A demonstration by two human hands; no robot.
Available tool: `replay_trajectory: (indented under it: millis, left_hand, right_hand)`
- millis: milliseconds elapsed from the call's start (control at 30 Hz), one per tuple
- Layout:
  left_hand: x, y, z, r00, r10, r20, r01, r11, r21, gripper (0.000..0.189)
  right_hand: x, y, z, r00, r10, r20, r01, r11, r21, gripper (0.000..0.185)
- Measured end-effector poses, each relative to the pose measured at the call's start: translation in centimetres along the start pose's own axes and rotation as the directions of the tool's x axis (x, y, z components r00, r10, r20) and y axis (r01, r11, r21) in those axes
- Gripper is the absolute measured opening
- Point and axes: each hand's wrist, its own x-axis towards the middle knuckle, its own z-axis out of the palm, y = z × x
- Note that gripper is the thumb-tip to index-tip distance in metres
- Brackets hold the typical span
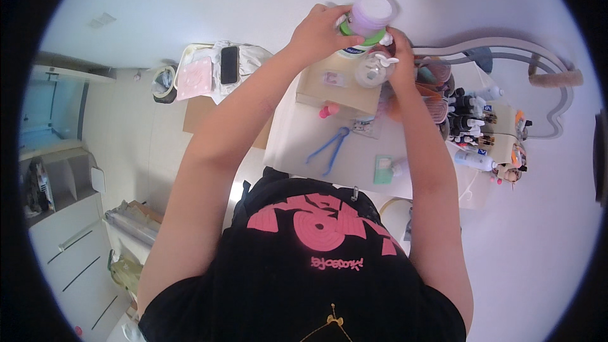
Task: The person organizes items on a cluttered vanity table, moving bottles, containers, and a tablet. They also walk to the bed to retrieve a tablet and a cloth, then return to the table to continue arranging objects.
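Note:
At the top of the view, my left hand (327, 33) grips a lilac plastic tub (373, 12) by its left side, with fingertips near a green-lidded jar (354, 50). The tub stands on or just above the green lid; I cannot tell which. On the right, my right hand (401, 54) is curled beside the jar and a clear round container with a white spout or clip (373, 71); its fingertips are partly hidden, so its hold is unclear. Beneath these is a beige box (339, 95) on the white table (294, 147).
Pink item (327, 110), blue tong-like tool (335, 145) and green case (383, 169) lie on the table. Bottles (468, 116) and a wavy-framed mirror (498, 43) stand right. A phone (229, 65) lies left, beside a waste bin (164, 81).

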Motion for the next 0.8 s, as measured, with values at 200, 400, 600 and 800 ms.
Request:
replay_trajectory:
  millis: [200,400,600,800]
  left_hand:
    - [1.0,1.4,-0.9,0.999,0.045,-0.007,-0.044,0.997,0.066,0.087]
    - [1.9,1.3,-2.1,0.977,0.081,-0.196,-0.084,0.996,-0.008,0.074]
    - [-1.2,-2.7,-8.1,0.966,0.034,-0.257,-0.054,0.996,-0.069,0.073]
    - [-7.6,-5.9,-6.0,0.979,-0.143,-0.145,0.118,0.979,-0.164,0.072]
  right_hand:
    - [-0.3,-0.9,-1.5,0.986,0.155,0.066,-0.162,0.980,0.118,0.045]
    - [0.0,-6.0,-6.8,0.981,0.195,0.008,-0.193,0.978,-0.078,0.034]
    - [5.7,-12.0,-7.1,0.901,-0.136,0.412,0.247,0.942,-0.229,0.055]
    - [8.6,-14.7,-4.0,0.737,-0.091,0.670,0.441,0.816,-0.374,0.080]
